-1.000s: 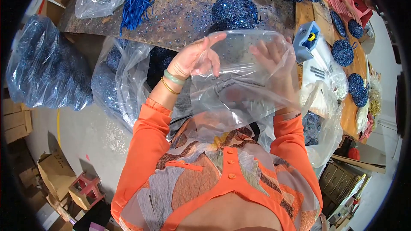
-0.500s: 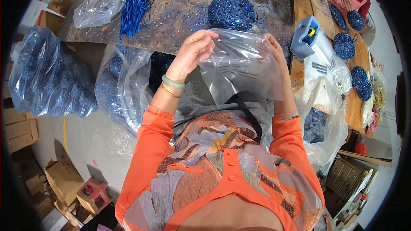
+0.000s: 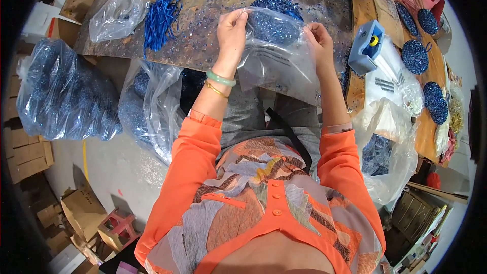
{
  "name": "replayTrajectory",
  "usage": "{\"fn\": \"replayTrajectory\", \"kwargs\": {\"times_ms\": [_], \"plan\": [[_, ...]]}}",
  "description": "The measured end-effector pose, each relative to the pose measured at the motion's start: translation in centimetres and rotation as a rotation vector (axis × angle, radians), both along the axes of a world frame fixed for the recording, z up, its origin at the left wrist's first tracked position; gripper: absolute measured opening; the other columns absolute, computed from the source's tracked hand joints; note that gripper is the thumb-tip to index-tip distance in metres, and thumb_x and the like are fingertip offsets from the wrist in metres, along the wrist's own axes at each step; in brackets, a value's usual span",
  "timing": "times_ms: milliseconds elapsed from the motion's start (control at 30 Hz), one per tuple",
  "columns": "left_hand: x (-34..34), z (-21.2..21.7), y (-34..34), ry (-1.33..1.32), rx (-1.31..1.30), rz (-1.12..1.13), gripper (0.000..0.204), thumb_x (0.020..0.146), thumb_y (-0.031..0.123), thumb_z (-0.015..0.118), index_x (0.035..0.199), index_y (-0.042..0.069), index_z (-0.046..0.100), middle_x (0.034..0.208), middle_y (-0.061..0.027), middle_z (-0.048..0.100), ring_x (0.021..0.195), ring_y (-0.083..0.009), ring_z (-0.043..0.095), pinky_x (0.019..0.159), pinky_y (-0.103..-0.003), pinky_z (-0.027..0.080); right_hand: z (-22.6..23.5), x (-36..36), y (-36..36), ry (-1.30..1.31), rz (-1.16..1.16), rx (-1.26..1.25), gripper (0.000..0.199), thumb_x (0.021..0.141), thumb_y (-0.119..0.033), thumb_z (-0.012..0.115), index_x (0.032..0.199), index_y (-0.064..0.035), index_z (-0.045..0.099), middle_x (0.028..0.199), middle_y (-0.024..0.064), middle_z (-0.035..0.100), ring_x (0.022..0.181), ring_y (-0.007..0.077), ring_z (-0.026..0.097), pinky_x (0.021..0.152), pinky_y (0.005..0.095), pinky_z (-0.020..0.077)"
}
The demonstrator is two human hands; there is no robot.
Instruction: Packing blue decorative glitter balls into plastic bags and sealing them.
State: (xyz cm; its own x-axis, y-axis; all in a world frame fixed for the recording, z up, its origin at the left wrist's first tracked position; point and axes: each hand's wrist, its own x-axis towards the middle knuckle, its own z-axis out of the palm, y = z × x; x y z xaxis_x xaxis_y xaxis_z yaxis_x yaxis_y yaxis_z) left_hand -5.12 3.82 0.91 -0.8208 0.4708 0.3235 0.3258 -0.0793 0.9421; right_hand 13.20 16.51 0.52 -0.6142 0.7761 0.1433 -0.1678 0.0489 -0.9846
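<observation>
Clear plastic, pinched in the fingers of the left hand (image 3: 231, 35) and right hand (image 3: 320, 45): a bag (image 3: 279, 66), spread over the near edge of the table (image 3: 213, 0). Likely light, limp and slippery, best held by its upper rim. Behind it, on the table, a blue glittery ball (image 3: 279, 3).

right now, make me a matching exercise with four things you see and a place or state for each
1. clear bag
2. ribbon bundle
3. blue dispenser
4. green bangle

A. around the left wrist
B. at right, yellow round part inside
C. held between left hand and right hand
D. lying on the table, upper left

Pairs: 1-C, 2-D, 3-B, 4-A
</observation>
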Motion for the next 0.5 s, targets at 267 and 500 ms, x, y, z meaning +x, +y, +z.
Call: {"fn": "replayTrajectory", "kwargs": {"times_ms": [267, 500], "plan": [[-0.1, 0.8, 3.5, -0.361, 0.188, -0.155, 0.015, 0.088, 0.008, 0.061, 0.098, -0.001, 0.067, 0.086, -0.0001, 0.063, 0.077, -0.008, 0.055, 0.071, -0.02, 0.042, -4.0, -3.3, 4.4, 0.097, -0.122, 0.071, 0.011, 0.09, -0.015, 0.062, 0.092, -0.0053, 0.058, 0.077, -0.0052, 0.055, 0.065, 0.0009, 0.046, 0.056, 0.0161, 0.0357], [-0.1, 0.1, 4.2, -0.371, 0.161, 0.002, 0.01, 0.085, 0.009, 0.064, 0.091, 0.001, 0.068, 0.079, 0.0021, 0.062, 0.071, -0.0056, 0.052, 0.064, -0.02, 0.041, -2.9, -3.6, 3.0, 0.107, -0.247, -0.01, 0.016, 0.091, -0.019, 0.061, 0.082, -0.0077, 0.055, 0.067, -0.0069, 0.049, 0.056, 0.0011, 0.041, 0.048, 0.0181, 0.0317]]}}
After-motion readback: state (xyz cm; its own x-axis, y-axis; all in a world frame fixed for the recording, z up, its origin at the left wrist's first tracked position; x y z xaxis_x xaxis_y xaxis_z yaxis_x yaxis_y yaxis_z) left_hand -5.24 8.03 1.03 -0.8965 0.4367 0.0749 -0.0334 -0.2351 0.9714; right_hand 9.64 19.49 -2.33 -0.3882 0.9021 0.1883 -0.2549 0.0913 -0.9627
